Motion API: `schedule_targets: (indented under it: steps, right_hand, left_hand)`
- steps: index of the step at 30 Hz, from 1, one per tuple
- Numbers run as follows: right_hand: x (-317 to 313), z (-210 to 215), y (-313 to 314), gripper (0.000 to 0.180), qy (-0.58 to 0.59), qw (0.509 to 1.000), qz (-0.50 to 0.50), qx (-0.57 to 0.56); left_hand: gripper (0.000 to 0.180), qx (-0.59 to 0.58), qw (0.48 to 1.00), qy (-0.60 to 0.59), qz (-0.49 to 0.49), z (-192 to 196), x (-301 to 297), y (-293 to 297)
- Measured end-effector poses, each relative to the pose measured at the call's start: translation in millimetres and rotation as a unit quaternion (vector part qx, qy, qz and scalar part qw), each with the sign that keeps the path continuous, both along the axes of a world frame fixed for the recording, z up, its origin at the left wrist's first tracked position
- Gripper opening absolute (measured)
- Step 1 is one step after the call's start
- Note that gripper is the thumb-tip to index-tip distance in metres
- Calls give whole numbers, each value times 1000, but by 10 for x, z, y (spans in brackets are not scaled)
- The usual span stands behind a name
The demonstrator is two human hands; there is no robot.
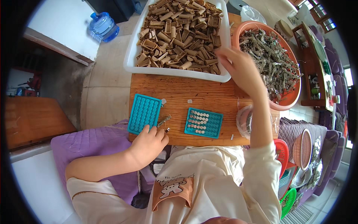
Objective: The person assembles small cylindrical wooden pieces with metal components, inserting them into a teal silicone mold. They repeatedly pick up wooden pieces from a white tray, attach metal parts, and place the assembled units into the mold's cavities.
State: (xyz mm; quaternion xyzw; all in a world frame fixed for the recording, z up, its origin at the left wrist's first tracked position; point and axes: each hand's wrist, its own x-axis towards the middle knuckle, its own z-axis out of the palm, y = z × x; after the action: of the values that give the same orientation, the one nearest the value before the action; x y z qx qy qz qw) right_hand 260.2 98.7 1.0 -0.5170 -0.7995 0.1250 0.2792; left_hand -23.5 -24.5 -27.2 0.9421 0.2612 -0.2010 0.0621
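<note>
My left hand (150, 143) is at the table's front edge, fingers curled by the lower corner of a turquoise tray (144, 114) with rows of round pockets. A small metallic piece (167, 130) is at its fingertips, too small to name. Just above lies a thin greyish strip (164, 120). A second turquoise tray (213, 126) holds several small silvery round pieces (197, 121) in its left part. My right hand (240, 69), blurred by motion, is over the near right corner of a white bin (179, 74), thumb and fingers apart, with nothing visible between them.
The bin is heaped with brown half-round plastic shells (179, 33). To its right, an orange basin (291, 99) holds tangled greyish strips (274, 56). A clear plastic container (244, 121) stands near my right forearm. A blue water bottle (103, 27) is on the floor at the far left.
</note>
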Motion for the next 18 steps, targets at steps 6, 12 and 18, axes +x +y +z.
schedule_targets:
  steps: [6,12,18]
  right_hand:
    - [-165,-860,1190,16,-264,963,-27,50]
    - [-197,-973,1157,12,-224,968,-71,87]
    - [-250,-637,626,11,118,972,-176,102]
  left_hand:
    - [31,-59,998,-11,23,-15,20,98]
    - [24,8,1000,-4,19,-24,-15,115]
    - [25,-55,994,-89,-18,16,104,151]
